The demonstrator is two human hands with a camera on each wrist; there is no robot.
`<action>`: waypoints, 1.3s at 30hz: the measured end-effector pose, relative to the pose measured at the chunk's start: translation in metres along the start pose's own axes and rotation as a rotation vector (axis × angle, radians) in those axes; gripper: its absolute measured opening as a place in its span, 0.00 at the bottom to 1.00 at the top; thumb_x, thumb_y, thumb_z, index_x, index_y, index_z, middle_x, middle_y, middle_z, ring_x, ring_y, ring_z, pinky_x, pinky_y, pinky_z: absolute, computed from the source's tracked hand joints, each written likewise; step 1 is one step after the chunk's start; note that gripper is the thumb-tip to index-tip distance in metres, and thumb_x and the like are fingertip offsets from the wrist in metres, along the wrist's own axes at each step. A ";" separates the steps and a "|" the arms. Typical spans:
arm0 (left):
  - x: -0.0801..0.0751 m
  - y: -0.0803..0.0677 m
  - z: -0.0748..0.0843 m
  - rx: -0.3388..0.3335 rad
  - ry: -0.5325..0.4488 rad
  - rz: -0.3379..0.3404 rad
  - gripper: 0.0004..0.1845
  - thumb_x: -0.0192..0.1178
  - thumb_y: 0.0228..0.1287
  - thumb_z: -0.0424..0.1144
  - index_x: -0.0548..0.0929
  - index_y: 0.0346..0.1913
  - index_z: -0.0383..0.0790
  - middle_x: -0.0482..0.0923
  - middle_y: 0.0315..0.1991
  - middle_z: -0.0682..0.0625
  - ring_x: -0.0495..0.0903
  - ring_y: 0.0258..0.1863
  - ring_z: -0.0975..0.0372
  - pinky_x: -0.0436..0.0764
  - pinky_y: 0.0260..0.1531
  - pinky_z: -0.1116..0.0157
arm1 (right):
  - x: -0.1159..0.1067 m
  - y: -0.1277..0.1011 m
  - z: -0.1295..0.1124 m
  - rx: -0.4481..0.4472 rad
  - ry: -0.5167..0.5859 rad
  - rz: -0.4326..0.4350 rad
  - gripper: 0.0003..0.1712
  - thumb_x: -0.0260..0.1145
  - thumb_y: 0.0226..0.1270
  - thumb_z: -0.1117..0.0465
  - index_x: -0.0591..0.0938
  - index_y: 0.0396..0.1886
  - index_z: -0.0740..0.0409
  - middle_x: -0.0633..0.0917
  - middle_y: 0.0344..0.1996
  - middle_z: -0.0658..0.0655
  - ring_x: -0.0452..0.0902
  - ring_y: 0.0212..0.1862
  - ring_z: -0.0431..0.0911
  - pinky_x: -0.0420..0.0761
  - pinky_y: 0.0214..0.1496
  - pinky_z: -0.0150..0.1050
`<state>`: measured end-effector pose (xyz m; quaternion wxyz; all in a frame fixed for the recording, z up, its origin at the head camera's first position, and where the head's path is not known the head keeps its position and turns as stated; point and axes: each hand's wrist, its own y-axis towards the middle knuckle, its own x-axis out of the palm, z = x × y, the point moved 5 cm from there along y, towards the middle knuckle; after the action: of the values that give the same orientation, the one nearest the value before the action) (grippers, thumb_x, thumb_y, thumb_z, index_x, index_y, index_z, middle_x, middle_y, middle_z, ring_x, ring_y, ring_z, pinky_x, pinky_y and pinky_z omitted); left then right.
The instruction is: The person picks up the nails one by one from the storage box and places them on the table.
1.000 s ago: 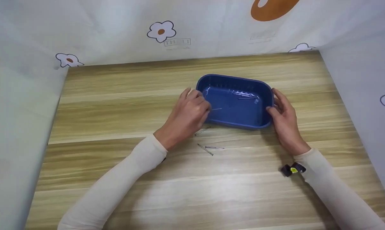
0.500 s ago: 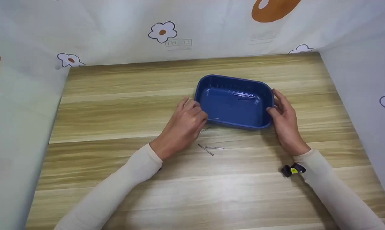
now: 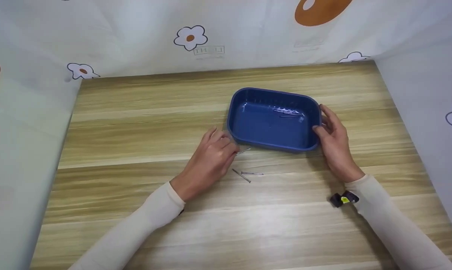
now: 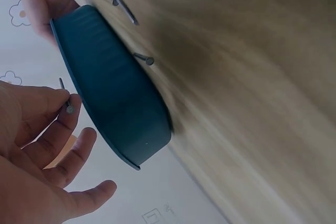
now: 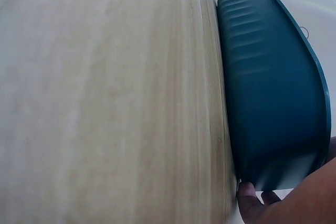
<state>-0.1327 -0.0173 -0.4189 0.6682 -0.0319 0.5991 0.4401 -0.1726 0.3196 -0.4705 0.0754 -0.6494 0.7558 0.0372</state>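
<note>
Nail (image 4: 65,96), thin and grey with a small flat head, is pinched in the left hand (image 3: 211,157) just off the near-left corner of the blue plastic tray (image 3: 244,123); in the head view its tip is barely visible. The right hand (image 3: 333,140) grips the tray's right end. Three more nails (image 3: 246,174) lie on the wooden table (image 3: 136,123) near the left hand; a few, hard to make out, lie in the tray.

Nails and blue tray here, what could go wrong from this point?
1. The left hand pinches one thin nail at its fingertips; it might slip and drop.
2. Three loose nails lie on the table near that hand; a brush may scatter or roll them.
3. The right hand holds only one end of the tray, so a bump may pivot it.
</note>
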 end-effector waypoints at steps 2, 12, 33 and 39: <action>0.001 -0.005 -0.001 -0.003 -0.001 0.001 0.03 0.68 0.74 0.28 0.91 0.43 0.36 0.90 0.41 0.46 0.82 0.52 0.51 0.74 0.72 0.37 | 0.001 0.000 0.000 -0.001 0.013 0.000 0.38 0.53 0.82 0.74 0.63 0.89 0.56 0.73 0.79 0.66 0.70 0.77 0.56 0.79 0.65 0.29; 0.005 -0.023 -0.005 -0.017 -0.004 -0.006 0.05 0.69 0.72 0.27 0.92 0.42 0.38 0.91 0.40 0.48 0.83 0.52 0.51 0.74 0.72 0.35 | 0.000 0.000 0.000 0.000 0.027 -0.005 0.38 0.53 0.83 0.74 0.62 0.89 0.57 0.73 0.79 0.67 0.69 0.78 0.57 0.78 0.66 0.29; 0.011 -0.044 -0.009 -0.042 0.053 -0.101 0.04 0.70 0.73 0.29 0.92 0.39 0.39 0.90 0.38 0.48 0.83 0.48 0.52 0.76 0.68 0.32 | 0.000 0.000 0.000 0.000 0.040 0.002 0.38 0.54 0.82 0.74 0.63 0.88 0.58 0.73 0.79 0.67 0.70 0.77 0.57 0.78 0.65 0.29; 0.014 -0.048 -0.011 -0.025 0.101 -0.154 0.06 0.69 0.72 0.28 0.92 0.37 0.39 0.90 0.36 0.48 0.84 0.47 0.50 0.78 0.66 0.33 | 0.000 -0.001 -0.001 0.002 0.015 -0.008 0.38 0.54 0.83 0.73 0.63 0.89 0.56 0.73 0.79 0.66 0.70 0.78 0.57 0.78 0.66 0.28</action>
<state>-0.1128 -0.0456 -0.4567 0.6686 -0.1084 0.6221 0.3927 -0.1714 0.3195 -0.4698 0.0705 -0.6525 0.7539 0.0310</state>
